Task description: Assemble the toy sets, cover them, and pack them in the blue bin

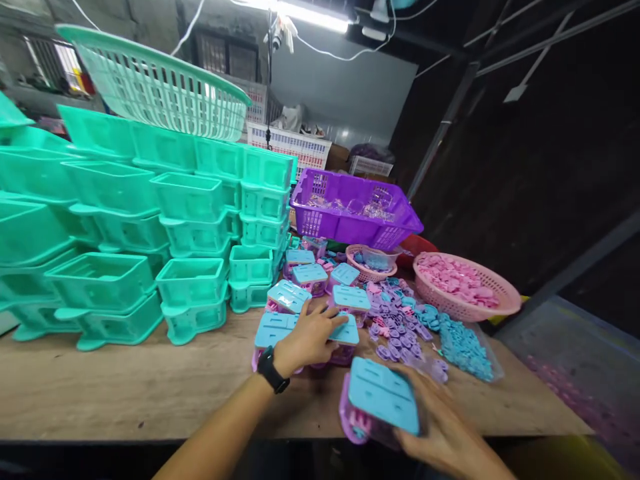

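Near the table's front edge, my right hand (435, 417) grips a small plastic box (383, 393) with a light blue lid and a purple base. Pink and blue pieces show through its clear side. The box is tilted and stands out beyond the other boxes. My left hand (313, 337), with a black watch on the wrist, rests with fingers apart over a group of similar boxes. Its fingertips touch the blue lid of one box (349, 329), and another box (274, 329) sits just left of the hand. Several more blue-lidded boxes stand behind it.
Stacked green plastic bins (193, 280) fill the left side, with a pale green basket (165, 90) on top. Loose purple parts (403, 323), a bag of blue parts (465, 350) and a pink basket (507, 293) lie right. A purple crate (345, 223) stands behind.
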`<state>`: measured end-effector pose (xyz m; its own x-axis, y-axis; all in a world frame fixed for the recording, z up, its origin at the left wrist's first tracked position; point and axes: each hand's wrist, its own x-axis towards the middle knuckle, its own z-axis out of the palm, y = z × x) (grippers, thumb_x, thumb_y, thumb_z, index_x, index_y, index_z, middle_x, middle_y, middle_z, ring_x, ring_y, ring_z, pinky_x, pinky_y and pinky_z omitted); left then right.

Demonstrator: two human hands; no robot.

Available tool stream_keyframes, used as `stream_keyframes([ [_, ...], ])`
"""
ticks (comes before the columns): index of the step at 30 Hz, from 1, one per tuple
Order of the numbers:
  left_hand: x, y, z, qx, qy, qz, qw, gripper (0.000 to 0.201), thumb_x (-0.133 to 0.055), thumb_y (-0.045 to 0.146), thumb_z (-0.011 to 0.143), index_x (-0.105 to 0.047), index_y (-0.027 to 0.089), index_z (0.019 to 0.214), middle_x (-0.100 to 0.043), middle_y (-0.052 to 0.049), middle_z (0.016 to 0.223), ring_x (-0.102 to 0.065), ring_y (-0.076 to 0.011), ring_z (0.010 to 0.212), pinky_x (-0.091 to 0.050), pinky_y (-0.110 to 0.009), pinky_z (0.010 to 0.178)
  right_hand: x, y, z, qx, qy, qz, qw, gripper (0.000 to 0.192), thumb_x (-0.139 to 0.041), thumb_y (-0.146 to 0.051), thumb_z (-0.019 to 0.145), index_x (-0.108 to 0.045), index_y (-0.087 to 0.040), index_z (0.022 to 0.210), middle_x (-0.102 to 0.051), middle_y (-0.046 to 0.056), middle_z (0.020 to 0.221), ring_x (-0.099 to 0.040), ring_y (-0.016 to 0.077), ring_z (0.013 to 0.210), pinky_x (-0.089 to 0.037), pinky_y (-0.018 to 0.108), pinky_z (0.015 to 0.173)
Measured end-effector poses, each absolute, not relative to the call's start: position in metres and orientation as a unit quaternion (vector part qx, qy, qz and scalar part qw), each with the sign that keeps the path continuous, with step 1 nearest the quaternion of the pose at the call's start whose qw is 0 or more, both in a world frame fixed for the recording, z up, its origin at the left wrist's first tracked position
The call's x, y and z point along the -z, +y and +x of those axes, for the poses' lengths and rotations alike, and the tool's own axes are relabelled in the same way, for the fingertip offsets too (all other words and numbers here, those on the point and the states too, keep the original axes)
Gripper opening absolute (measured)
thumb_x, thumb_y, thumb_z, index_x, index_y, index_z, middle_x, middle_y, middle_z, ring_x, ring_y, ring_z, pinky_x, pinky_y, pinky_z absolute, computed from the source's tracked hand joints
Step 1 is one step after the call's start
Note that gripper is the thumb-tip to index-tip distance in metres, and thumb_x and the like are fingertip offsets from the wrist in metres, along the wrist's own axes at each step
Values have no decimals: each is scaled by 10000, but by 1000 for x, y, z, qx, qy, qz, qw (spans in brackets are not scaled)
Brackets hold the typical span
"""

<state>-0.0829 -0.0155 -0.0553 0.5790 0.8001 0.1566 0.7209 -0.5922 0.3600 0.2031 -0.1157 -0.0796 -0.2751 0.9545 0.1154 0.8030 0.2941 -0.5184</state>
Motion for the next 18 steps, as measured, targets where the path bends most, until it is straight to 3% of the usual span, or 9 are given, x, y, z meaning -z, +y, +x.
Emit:
stream_keyframes([
  [4, 53, -23, -83, -217, 458, 853, 128, 432, -522, 314, 1029, -549, 223, 1450, -540, -125, 1543, -427, -304, 1486, -149, -650, 1276, 92, -77, 174, -290, -784, -510, 202, 878, -745, -526, 785, -445, -279, 1572, -491, 122, 1588, -429, 384, 1473, -335, 603, 1209],
  [7, 52, -37, -76, -228, 420, 868, 137, 451, -501, 374, 1049, -530, 242, 1479, -506, -113, 1577, -385, -304, 1517, -150, -645, 1282, 92, -76, 178, -292, -776, -514, 218, 914, -756, -633, 783, -440, -316, 1580, -443, 110, 1625, -366, 377, 1514, -282, 614, 1229],
  [9, 52, -46, -72, -186, 395, 885, 163, 468, -590, 410, 1008, -561, 269, 1453, -546, -102, 1545, -416, -329, 1496, -157, -675, 1269, 91, -75, 195, -289, -763, -518, 257, 786, -738, -646, 806, -551, -333, 1502, -531, 105, 1559, -467, 361, 1452, -371, 576, 1194],
  [13, 42, -53, -56, -123, 430, 882, 151, 354, -660, 348, 962, -670, 261, 1305, -641, -100, 1426, -512, -360, 1403, -229, -692, 1233, 91, -53, 244, -229, -743, -534, 332, 437, -615, -587, 900, -783, -289, 1172, -749, 112, 1235, -687, 331, 1186, -530, 516, 1050],
  [15, 28, -48, -39, -120, 445, 881, 108, 264, -662, 305, 951, -706, 222, 1197, -684, -110, 1323, -574, -354, 1312, -341, -636, 1189, 91, -38, 265, -182, -732, -551, 359, 403, -592, -561, 895, -812, -268, 1062, -779, 115, 1119, -729, 328, 1078, -574, 502, 970],
  [18, 7, -31, 0, -112, 424, 897, 61, 202, -587, 282, 981, -713, 195, 1113, -712, -110, 1216, -635, -325, 1190, -477, -533, 1075, 88, -33, 291, -139, -718, -559, 391, 365, -575, -507, 918, -811, -259, 1043, -786, 101, 1098, -753, 293, 1004, -614, 429, 855],
])
